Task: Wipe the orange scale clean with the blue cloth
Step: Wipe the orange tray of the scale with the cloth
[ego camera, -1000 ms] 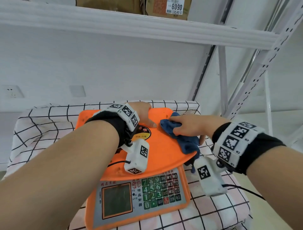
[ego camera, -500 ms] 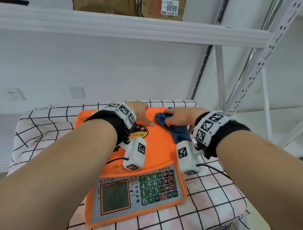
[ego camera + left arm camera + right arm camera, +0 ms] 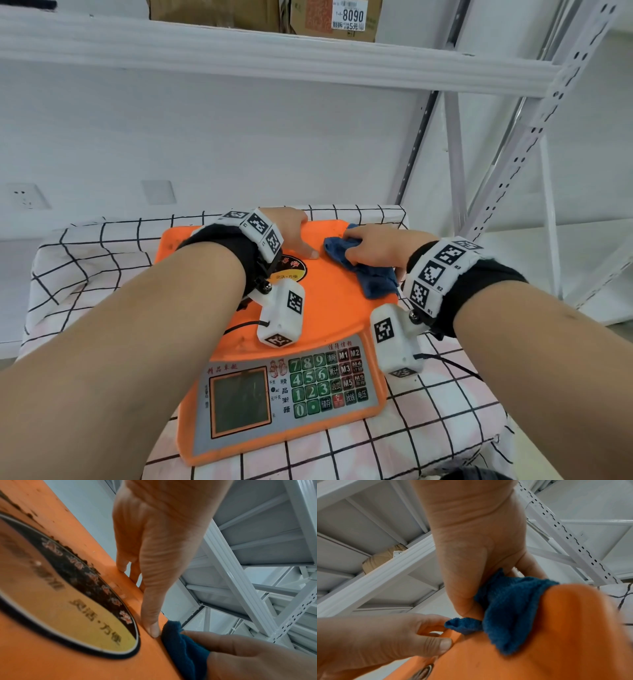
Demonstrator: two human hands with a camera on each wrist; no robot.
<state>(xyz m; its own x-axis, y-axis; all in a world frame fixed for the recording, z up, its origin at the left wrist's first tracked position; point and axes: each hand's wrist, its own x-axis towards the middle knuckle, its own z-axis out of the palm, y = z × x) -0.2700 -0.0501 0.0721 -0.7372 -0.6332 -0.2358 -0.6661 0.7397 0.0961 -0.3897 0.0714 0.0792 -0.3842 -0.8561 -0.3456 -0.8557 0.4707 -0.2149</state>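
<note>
The orange scale [image 3: 329, 308] stands on a checked tablecloth, with its display and keypad [image 3: 325, 380] at the near end. My left hand [image 3: 301, 236] grips the far edge of the platter, fingers curled over the rim and thumb flat on top beside the round label [image 3: 77, 608]. My right hand [image 3: 363, 243] holds the bunched blue cloth [image 3: 376, 281] against the platter's far right part. In the right wrist view the cloth [image 3: 508, 608] hangs from my right hand [image 3: 471, 547] onto the orange platter [image 3: 556, 642], its tip almost at my left thumb [image 3: 443, 645].
The checked tablecloth [image 3: 428, 428] covers a small table whose right edge is close to the scale. White slotted rack uprights [image 3: 507, 154] rise at the right. A shelf [image 3: 274, 54] with cardboard boxes runs overhead. A white wall stands behind.
My right hand has slid the cloth leftward and farther across the platter, from the right rim up to my left thumb. My left hand has kept its hold on the far edge.
</note>
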